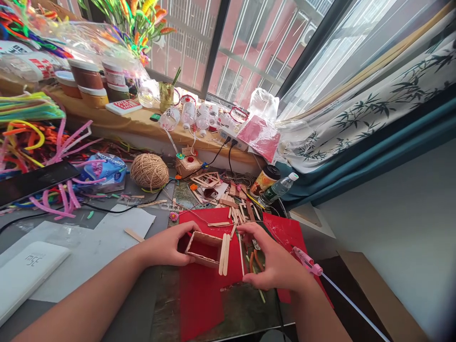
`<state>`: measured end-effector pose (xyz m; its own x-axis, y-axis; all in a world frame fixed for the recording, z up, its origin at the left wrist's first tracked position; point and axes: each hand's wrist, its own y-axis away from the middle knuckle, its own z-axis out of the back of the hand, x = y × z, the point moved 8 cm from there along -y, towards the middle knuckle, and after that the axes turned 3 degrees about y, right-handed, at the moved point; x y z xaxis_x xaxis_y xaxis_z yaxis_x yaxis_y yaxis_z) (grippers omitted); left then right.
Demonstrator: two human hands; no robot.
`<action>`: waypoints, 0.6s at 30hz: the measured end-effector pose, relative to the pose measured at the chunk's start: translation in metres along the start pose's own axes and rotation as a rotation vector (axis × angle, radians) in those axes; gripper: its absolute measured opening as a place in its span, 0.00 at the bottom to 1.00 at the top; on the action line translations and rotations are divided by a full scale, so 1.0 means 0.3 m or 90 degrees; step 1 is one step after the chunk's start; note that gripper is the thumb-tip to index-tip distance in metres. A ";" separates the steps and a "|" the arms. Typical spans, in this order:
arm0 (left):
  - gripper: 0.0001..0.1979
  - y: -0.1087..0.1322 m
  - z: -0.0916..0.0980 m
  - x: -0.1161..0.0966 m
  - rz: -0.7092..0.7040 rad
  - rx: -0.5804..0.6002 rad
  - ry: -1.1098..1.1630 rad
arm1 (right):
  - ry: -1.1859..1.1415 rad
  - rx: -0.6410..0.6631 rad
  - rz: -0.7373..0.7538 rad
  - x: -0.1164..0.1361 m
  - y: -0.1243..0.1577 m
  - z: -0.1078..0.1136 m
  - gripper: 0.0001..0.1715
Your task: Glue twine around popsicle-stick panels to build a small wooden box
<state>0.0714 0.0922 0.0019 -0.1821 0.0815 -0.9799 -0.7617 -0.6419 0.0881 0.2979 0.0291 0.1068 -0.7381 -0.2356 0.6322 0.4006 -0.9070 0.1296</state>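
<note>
A small open box of wooden craft sticks [204,248] rests on a red sheet [206,285] in front of me. My left hand [167,246] grips its left side, fingers curled over the near and far walls. Two loose sticks [224,254] lean side by side against the box's right wall. My right hand [272,259] hovers just right of them, thumb and fingers curved in a pinch around a thin stick [242,254] standing on edge. A pile of more sticks [238,206] lies just beyond.
A pink glue gun [307,262] lies right of my right hand. A ball of twine [149,171], a cup [264,180] and a water bottle [278,189] stand behind. Pipe cleaners [42,142] crowd the left; a white device [24,275] lies near left.
</note>
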 end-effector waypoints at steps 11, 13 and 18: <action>0.23 0.000 0.000 0.017 0.005 -0.012 -0.020 | 0.330 0.093 0.090 0.247 -0.165 -0.072 0.47; 0.23 0.000 0.001 0.016 0.003 -0.011 -0.015 | 0.351 0.096 0.097 0.249 -0.173 -0.084 0.46; 0.22 0.002 0.002 0.005 -0.011 -0.012 -0.006 | 0.382 0.109 0.090 0.239 -0.186 -0.102 0.46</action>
<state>0.0703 0.0925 0.0006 -0.1748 0.1005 -0.9795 -0.7531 -0.6544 0.0672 0.2061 0.0523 0.1214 -0.8275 -0.5483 0.1210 0.5608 -0.7961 0.2276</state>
